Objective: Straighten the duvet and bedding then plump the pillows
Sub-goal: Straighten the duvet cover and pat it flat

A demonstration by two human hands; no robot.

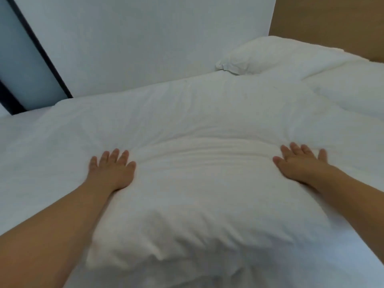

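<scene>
Two pillows are what we see on the bed (22, 142), which is covered all over in white bedding. Behind it rises a pale wall (145, 38), with a dark frame (39, 50) slanting down at the far left beside a bluish panel, and a tan wooden headboard (332, 19) in the upper right corner.

We press the near pillow (197, 204) with both hands. It lies in the middle of our view, plump and creased, with soft folds running across between our hands. Our left hand (113, 170) lies flat on its left side, fingers (114, 154) straight and slightly spread, holding nothing. Our right hand (299, 161) lies flat on its right side in the same way, fingers straight and apart, palm down on the cloth. Both forearms reach in from the lower corners.

Beyond the near pillow the duvet (187, 104) bulges in a broad white mound, touching the pillow's far edge; where one ends and the other begins we cannot tell exactly. Past that, the second pillow (280, 57) rests against the headboard at upper right, its corner crumpled by the wall.
</scene>
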